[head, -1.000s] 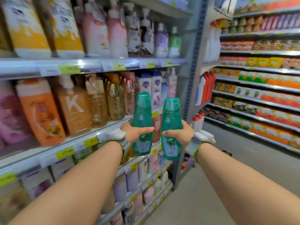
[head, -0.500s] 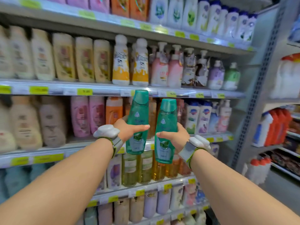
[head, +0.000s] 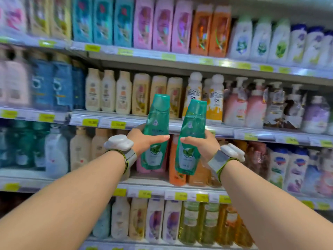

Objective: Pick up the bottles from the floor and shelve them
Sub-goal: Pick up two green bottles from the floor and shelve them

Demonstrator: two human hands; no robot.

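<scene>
View swung left, two green bottles [head: 156, 131] held

Single view, head-worn wide-angle camera. It faces a stocked store shelf unit [head: 162, 62] nearly square on, at close range, with both arms reaching forward from the bottom edge. Left forearm enters from 7 o'clock, right forearm from 5 o'clock; left hand [head: 144, 139] and right hand [head: 201, 143] meet just below frame centre, each with a green bottle, left bottle [head: 156, 130] and right bottle [head: 192, 136]. Shelf rows fill the frame from 9 to 3 o'clock and from 12 to 6. Rows bend toward the edges. Blur heaviest at 9 o'clock. No second view, so no overlap.
</scene>
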